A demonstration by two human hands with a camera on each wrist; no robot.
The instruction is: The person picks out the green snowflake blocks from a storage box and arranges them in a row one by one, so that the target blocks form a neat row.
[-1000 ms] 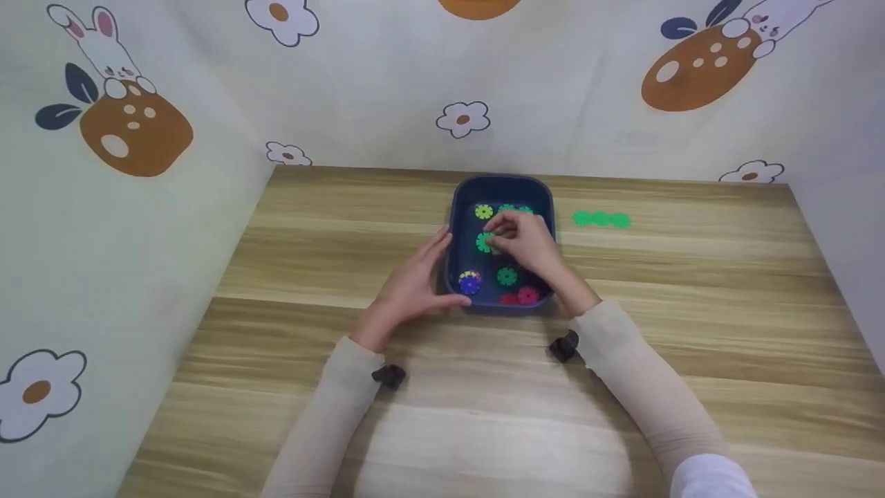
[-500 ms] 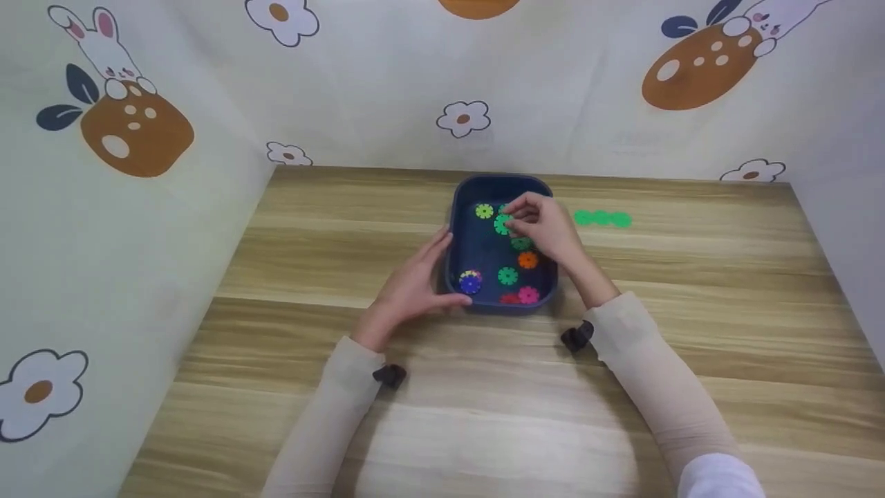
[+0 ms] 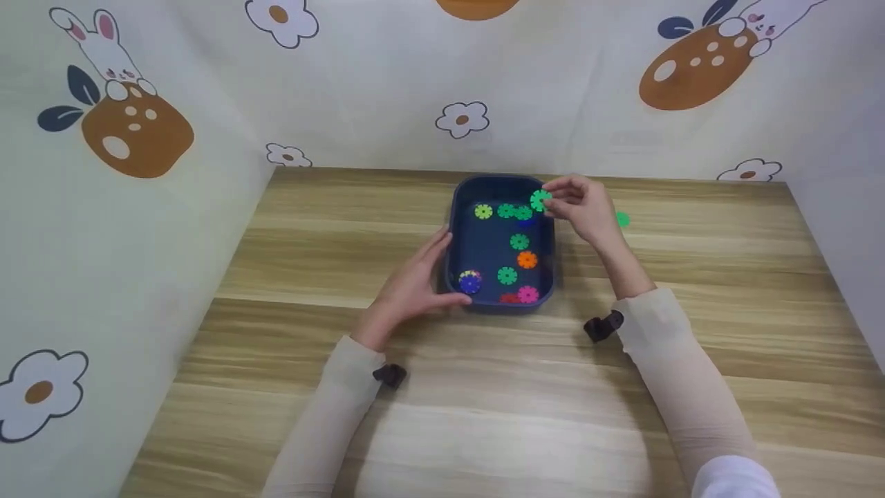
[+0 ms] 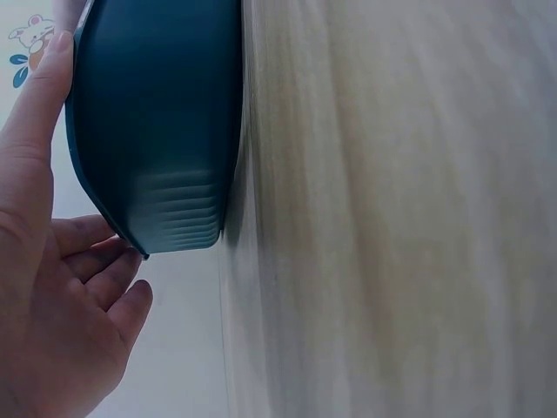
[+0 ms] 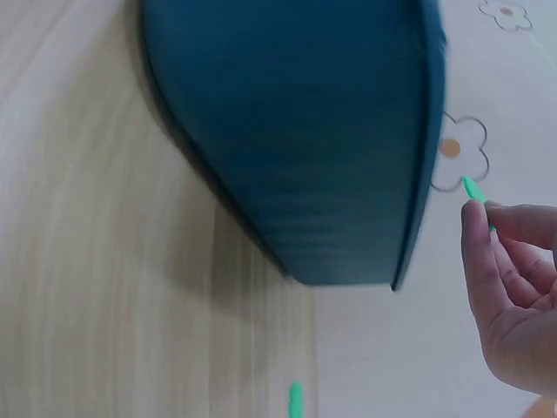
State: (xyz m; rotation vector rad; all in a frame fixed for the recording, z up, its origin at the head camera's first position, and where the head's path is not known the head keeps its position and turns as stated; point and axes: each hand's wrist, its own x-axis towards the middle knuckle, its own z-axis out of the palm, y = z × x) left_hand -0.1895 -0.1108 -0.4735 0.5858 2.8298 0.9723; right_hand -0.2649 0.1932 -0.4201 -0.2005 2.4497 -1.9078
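A dark blue plastic bin (image 3: pixel 464 238) stands on the table with several notched, flower-like building discs inside. My left hand (image 3: pixel 408 287) braces its near left corner, fingers spread along the left side and thumb on the front rim; in the left wrist view, the thumb and fingertips touch the bin's rim. My right hand (image 3: pixel 584 207) pinches a bright green notched disc (image 3: pixel 540 200) between thumb and fingers, over the bin's far right rim. In the right wrist view, that green disc (image 5: pixel 473 189) appears edge-on above the fingertips.
Behind my right hand, one end of a joined green disc strip (image 3: pixel 623 219) shows on the table. Inside the bin lie an orange disc (image 3: pixel 527 260), a blue disc (image 3: pixel 470 281), a pink disc (image 3: pixel 528 294) and other green and yellow ones. Patterned cloth (image 3: pixel 373 83) borders the table.
My right hand has lifted the green disc from the bin's middle, moving right and away toward the far right rim. It now hides most of the green strip. My left hand stays in place.
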